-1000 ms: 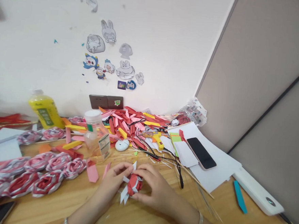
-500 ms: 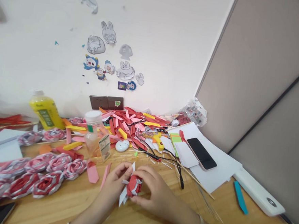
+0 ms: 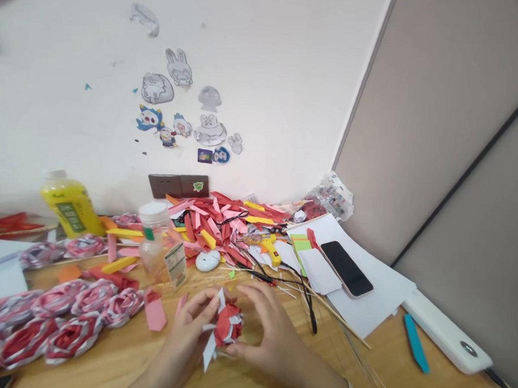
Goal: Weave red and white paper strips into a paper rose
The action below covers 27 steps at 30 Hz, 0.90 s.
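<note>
The left hand's fingers (image 3: 208,314) close in a pinch on the left side of a red-and-white paper flower (image 3: 228,325), where a white paper tab (image 3: 222,299) stands up beside the thumb. The right hand (image 3: 273,331) faces it from the other side with fingers set wide: the index finger arches above the flower, and the thumb tip is at its lower right edge, whether pressing or only touching I cannot tell. So the flower lies between the hands, directly left of the right hand's open curve, and the left hand is the nearer one. Its red body is slightly longer front to back than across; a longer white strip (image 3: 209,351) slants from it toward the near side and a little left.

Just left of the left hand, a pink folded strip (image 3: 155,312) lies on the worktop (image 3: 308,378). Farther left, toward the near left corner, are rows of striped paper roses (image 3: 74,336). Beyond the hands stand a clear jar (image 3: 150,263) and a white oval case (image 3: 207,261); a heap of folded strips (image 3: 222,218) lines the back edge, with a yellow glue gun (image 3: 273,248) before it. Toward the right edge, a phone (image 3: 346,269) rests on white sheets (image 3: 368,314).
</note>
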Available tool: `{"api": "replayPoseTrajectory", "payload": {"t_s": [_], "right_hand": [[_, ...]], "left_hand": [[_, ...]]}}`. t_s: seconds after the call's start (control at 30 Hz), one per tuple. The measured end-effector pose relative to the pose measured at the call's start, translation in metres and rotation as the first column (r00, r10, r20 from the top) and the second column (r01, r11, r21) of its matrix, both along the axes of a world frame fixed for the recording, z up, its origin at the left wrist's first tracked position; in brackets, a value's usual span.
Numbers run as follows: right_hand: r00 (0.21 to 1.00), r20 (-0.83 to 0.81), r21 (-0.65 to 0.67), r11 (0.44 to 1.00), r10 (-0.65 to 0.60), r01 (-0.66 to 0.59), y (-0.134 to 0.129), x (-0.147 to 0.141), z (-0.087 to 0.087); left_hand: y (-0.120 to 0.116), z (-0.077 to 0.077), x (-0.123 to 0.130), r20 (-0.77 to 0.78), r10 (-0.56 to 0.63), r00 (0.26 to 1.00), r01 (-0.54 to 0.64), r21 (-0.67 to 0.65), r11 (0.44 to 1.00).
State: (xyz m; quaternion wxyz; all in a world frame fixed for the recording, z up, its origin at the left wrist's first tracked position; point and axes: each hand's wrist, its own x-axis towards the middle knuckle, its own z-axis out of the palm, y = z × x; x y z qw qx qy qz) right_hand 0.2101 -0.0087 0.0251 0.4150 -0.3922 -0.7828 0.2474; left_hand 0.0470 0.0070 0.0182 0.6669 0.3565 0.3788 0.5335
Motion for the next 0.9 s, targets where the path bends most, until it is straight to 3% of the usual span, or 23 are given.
{"api": "replayPoseTrajectory", "payload": {"t_s": [0.17, 0.3, 0.43, 0.67, 0.9], "right_hand": [[0.981, -0.130, -0.119, 0.980, 0.143, -0.159, 0.001, -0.005, -0.011], [0.977, -0.185, -0.103, 0.986, 0.110, -0.130, -0.002, -0.013, -0.018], [0.988, -0.123, -0.055, 0.993, 0.093, -0.101, -0.002, -0.013, -0.013], [0.997, -0.008, 0.002, 0.998, 0.071, -0.071, -0.001, -0.006, -0.003], [0.995, 0.038, -0.020, 0.995, 0.097, -0.096, -0.001, -0.008, 0.000]], "left_hand": [[0.003, 0.001, -0.004, 0.127, 0.054, 0.990, -0.060, 0.044, 0.997], [0.004, 0.002, -0.002, 0.113, 0.088, 0.990, -0.089, -0.004, 0.996], [0.007, 0.001, -0.001, 0.079, 0.125, 0.989, -0.118, -0.084, 0.989], [0.014, -0.006, -0.009, -0.056, -0.152, 0.987, 0.146, -0.102, 0.984], [0.013, -0.006, -0.009, -0.072, -0.135, 0.988, 0.131, -0.050, 0.990]]}}
